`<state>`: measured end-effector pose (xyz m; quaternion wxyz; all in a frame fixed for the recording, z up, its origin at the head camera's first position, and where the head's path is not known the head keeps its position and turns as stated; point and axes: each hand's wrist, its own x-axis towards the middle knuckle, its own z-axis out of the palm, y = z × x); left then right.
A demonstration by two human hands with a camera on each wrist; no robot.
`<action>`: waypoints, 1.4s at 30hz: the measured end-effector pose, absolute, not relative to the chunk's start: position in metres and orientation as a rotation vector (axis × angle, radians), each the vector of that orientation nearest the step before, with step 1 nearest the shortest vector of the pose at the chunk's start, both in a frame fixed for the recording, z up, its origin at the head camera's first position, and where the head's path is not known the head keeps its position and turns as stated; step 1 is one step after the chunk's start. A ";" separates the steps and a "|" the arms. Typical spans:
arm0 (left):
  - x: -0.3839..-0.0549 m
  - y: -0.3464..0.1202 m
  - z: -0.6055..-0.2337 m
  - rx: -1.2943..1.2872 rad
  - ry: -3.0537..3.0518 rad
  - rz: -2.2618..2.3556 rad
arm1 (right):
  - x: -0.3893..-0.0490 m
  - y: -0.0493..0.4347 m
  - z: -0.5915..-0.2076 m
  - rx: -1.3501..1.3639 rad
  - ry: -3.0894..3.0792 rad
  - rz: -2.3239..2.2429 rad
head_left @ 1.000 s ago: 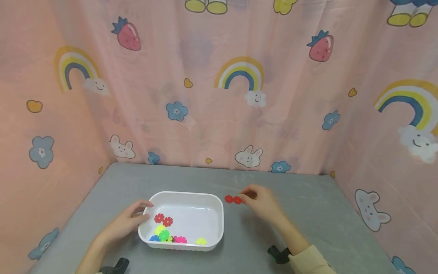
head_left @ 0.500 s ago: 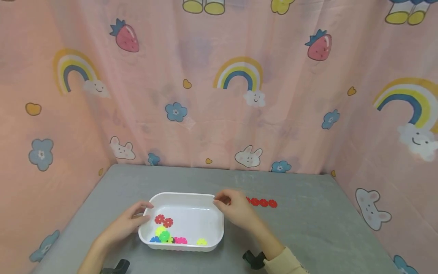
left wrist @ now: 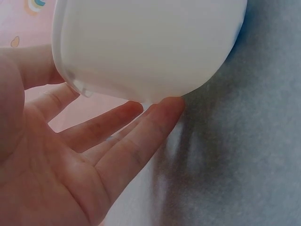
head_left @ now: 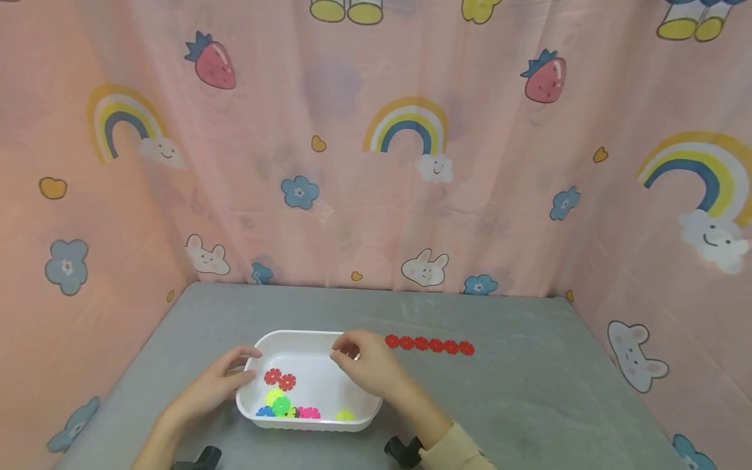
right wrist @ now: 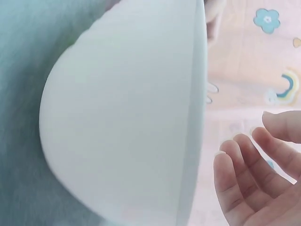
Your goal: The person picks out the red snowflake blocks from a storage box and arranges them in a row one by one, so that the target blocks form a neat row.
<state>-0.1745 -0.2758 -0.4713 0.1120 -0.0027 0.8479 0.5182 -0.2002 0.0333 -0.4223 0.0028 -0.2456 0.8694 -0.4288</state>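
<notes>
A white plastic tray (head_left: 317, 424) stands on the grey table. My left hand (head_left: 205, 385) grips its left rim; in the left wrist view the fingers (left wrist: 141, 146) lie against the outer wall. My right hand (head_left: 370, 362) hovers over the tray's right side, fingers loosely bent. In the right wrist view nothing shows between thumb and fingertips. Inside the tray lie two red notched plastic discs (head_left: 287, 382), with green (head_left: 281, 405), yellow (head_left: 344, 414), blue (head_left: 265, 410) and pink (head_left: 309, 412) ones along the near side.
Several red discs (head_left: 436, 345) form a straight row on the table (head_left: 529, 391), right of the tray. A pink patterned curtain (head_left: 352, 228) closes off the back and both sides. A black strap piece (head_left: 403, 452) sits at my right wrist.
My right hand has moved left from the row of red discs to above the tray, uncovering the whole row. The left hand keeps its grip on the rim, and the tray stays in place.
</notes>
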 end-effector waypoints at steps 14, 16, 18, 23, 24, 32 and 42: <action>-0.176 -0.277 -0.472 0.018 2.493 1.515 | -0.200 -0.012 -0.437 -0.791 2.697 -1.265; -0.177 -0.277 -0.472 0.017 2.499 1.513 | -0.200 -0.018 -0.441 -0.785 2.690 -1.252; -0.178 -0.277 -0.473 0.023 2.502 1.510 | -0.201 -0.023 -0.445 -0.773 2.687 -1.230; -0.179 -0.277 -0.474 0.044 2.488 1.518 | -0.203 -0.034 -0.452 -0.731 2.690 -1.166; -0.178 -0.278 -0.473 0.048 2.485 1.520 | -0.204 -0.036 -0.452 -0.729 2.691 -1.155; -0.177 -0.279 -0.472 0.070 2.476 1.538 | -0.209 -0.049 -0.464 -0.654 2.673 -1.011; -0.176 -0.277 -0.471 0.064 2.485 1.538 | -0.215 -0.055 -0.474 -0.689 2.685 -0.796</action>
